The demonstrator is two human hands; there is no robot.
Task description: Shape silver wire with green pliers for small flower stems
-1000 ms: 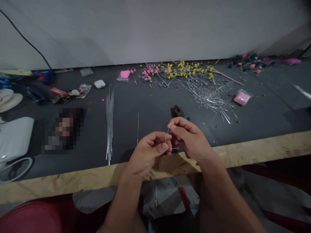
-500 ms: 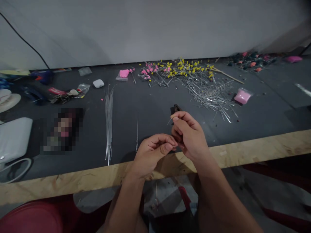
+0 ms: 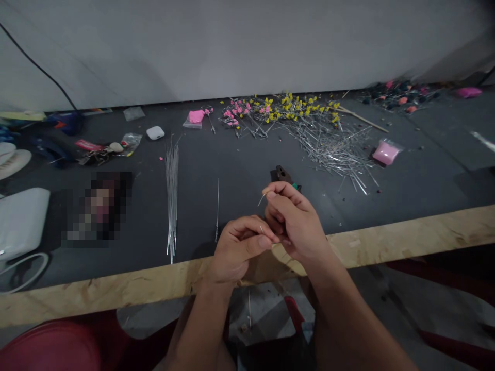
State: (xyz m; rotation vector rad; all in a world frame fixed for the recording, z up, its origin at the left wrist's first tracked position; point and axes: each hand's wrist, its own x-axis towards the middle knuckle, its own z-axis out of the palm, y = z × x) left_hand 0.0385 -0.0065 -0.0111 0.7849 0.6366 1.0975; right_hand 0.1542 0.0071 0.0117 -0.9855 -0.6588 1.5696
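Note:
Over the table's front edge, my left hand (image 3: 242,247) is closed in a pinch on a thin wire, whose short end shows at the fingertips. My right hand (image 3: 296,216) touches it and pinches a thin, slightly bent wire (image 3: 261,200) between thumb and forefinger. Whether both hands grip one and the same wire I cannot tell. Just beyond my right hand lie pliers (image 3: 284,174), their handles mostly hidden by the hand. To the left, one twisted wire (image 3: 217,208) lies alone, and past it a bundle of straight wires (image 3: 172,201).
Behind are pink and yellow wire-stemmed pieces (image 3: 290,107) and a heap of loose wires (image 3: 332,149). A bag of pink clay (image 3: 386,152) lies to the right. At left are a white earbud case (image 3: 155,133), keys (image 3: 96,152) and a white box (image 3: 23,219). A wooden strip (image 3: 116,286) edges the table.
Both hands have shifted slightly; the right has moved a little left and down, showing more of the pliers. The wire end at its fingertips now points more downward.

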